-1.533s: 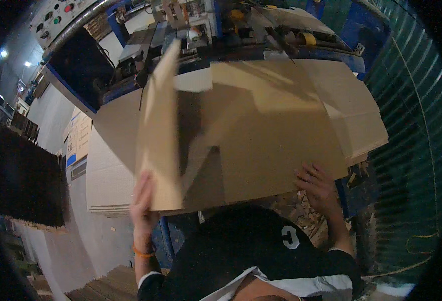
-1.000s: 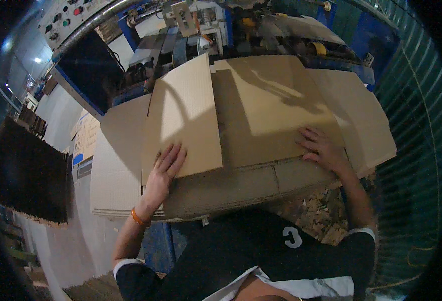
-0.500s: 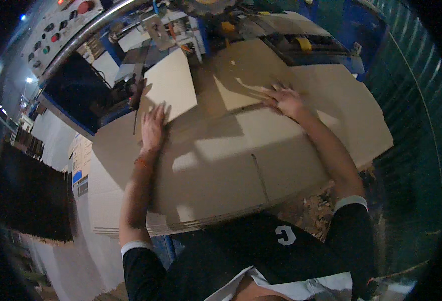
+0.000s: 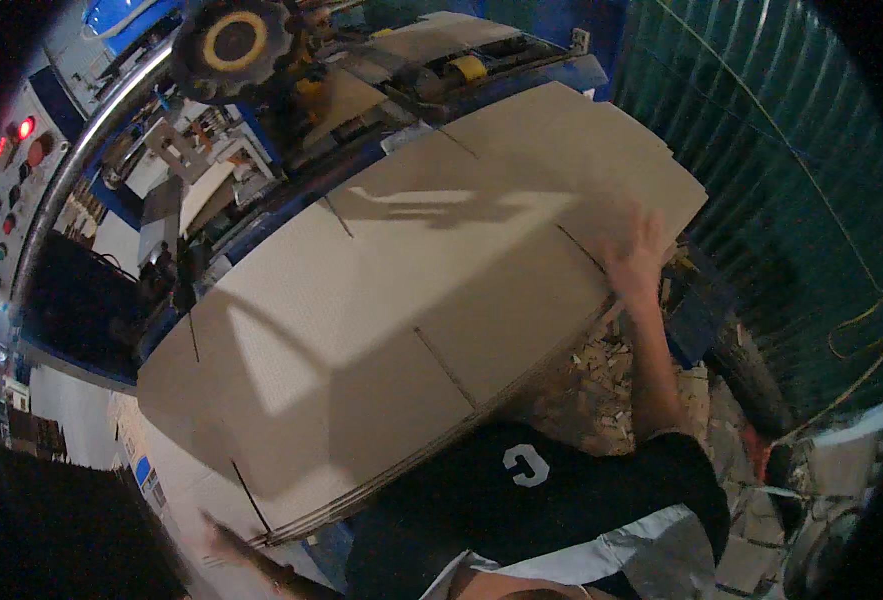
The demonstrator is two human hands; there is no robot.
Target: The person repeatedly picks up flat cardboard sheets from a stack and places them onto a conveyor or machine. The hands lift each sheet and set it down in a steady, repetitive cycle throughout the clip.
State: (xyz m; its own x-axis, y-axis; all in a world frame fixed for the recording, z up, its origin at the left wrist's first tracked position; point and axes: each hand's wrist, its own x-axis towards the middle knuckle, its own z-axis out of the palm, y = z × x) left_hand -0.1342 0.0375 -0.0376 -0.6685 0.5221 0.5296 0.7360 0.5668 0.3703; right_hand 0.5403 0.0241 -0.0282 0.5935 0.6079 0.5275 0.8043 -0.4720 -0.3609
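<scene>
One cardboard sheet (image 4: pixel 346 100) lies inside the machine (image 4: pixel 71 300), the slotted cardboard stack (image 4: pixel 381 290) remains outside, the right hand's (image 4: pixel 636 255) grip spread, the left hand's (image 4: pixel 226 545) too blurred to tell.

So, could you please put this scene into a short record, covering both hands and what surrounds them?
Centre: stack of cardboard sheets, dark slits along both long sides
Right hand: fingers spread, at the stack's right end
Left hand: blurred, by the near left corner; contact unclear
Far side: machine with black handwheel
Far left: control panel, red lights lit
Right: green ribbed wall
</scene>
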